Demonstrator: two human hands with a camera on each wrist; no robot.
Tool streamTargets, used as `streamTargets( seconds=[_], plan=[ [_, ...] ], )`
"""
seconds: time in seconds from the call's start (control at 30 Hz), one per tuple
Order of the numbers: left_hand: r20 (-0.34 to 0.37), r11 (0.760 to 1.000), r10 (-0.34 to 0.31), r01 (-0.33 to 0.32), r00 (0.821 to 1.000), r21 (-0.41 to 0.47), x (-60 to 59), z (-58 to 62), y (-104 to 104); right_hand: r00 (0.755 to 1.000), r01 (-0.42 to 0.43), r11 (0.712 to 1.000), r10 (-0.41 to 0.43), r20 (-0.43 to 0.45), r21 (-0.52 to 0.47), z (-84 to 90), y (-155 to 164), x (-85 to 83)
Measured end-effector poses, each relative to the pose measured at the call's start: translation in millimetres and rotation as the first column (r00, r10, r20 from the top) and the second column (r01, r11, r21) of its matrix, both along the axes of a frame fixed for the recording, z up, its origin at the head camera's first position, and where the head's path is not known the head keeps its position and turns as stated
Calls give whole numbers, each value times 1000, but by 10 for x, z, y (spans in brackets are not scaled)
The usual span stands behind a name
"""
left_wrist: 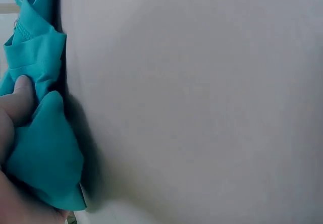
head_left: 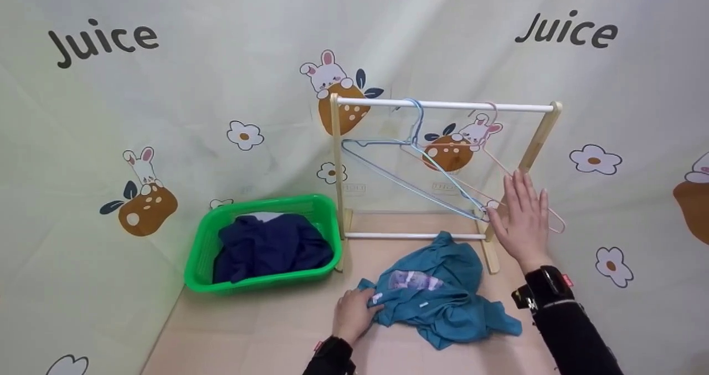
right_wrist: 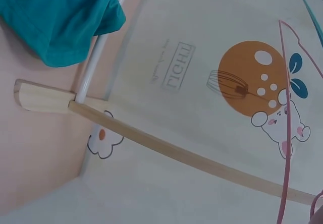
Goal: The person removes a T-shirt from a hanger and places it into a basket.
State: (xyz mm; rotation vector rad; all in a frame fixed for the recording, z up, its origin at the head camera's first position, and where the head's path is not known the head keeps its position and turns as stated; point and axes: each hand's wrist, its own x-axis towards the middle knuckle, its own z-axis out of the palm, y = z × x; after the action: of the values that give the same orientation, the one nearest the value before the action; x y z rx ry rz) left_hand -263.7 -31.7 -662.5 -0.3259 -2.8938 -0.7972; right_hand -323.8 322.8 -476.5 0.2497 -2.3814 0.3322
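A crumpled teal shirt [head_left: 462, 264] with a purple print lies on the table in front of a small clothes rack [head_left: 335, 148]. My left hand [head_left: 353, 315] pinches the shirt's left edge; in the left wrist view the thumb presses on the teal cloth [left_wrist: 48, 148]. Raised at the rack's right side, my right hand [head_left: 523, 220] has its fingers straight and holds nothing. It overlaps the lower right part of a pink hanger [head_left: 497, 160], which hangs from the bar. Blue hangers [head_left: 382, 142] hang to its left, their right corner near my right thumb.
Left of the rack stands a green basket [head_left: 194, 264] with dark navy cloth [head_left: 271, 247] and some white cloth in it. The rack's white top bar [head_left: 454, 105] spans two wooden posts. A printed curtain [head_left: 266, 76] closes off the back and sides.
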Motion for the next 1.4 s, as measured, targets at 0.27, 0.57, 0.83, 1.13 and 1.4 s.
streamTargets(
  seconds=[0.27,0.57,0.83,1.13,1.4],
  plan=[
    [-72,878,111,-64,991,474,-128,202,60,999,-40,999,39,-30,-27,-286,-11,234],
    [3,644,157,-105,988,758,-318,911,25,997,-66,998,65,-43,-11,-610,30,409],
    [-141,567,276,-42,951,823,-480,1762,-300,997,-78,997,77,-15,-22,-719,57,464],
    [-322,542,418,51,850,839,-611,2615,-885,997,-70,997,69,-32,-44,-839,122,493],
    [-379,545,521,44,765,837,-666,3113,-1334,998,-61,996,62,4,-58,-919,143,507]
  ],
)
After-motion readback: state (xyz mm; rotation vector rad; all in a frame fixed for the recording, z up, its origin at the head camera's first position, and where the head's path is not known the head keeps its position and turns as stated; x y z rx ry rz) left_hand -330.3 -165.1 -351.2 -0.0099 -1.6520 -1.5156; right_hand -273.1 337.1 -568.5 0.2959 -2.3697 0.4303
